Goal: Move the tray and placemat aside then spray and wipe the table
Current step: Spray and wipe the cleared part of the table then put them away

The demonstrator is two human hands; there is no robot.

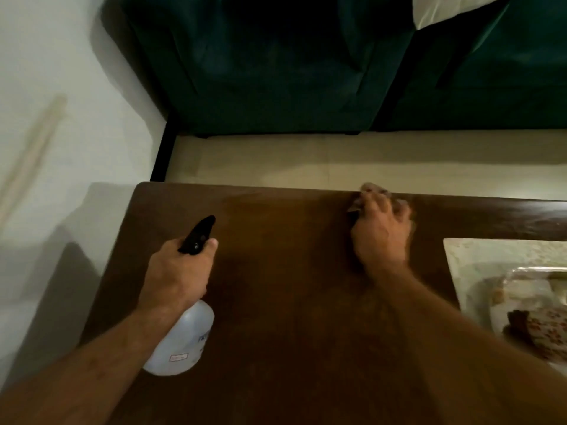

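Note:
A dark brown wooden table (pixel 285 271) fills the lower part of the view. My left hand (pixel 178 271) grips a clear spray bottle (pixel 184 342) with a black trigger head, held above the table's left side. My right hand (pixel 380 234) presses a small cloth (pixel 368 191) onto the tabletop near the far edge; the cloth is mostly hidden under my fingers and blurred. At the right edge lies a pale patterned placemat (pixel 478 256) with a tray (pixel 521 289) on it, partly cut off by the frame.
A dark green sofa (pixel 291 72) stands beyond the table, across a strip of pale floor (pixel 337 161). A white wall (pixel 46 118) runs along the left. A white cushion (pixel 445 7) shows at the top right.

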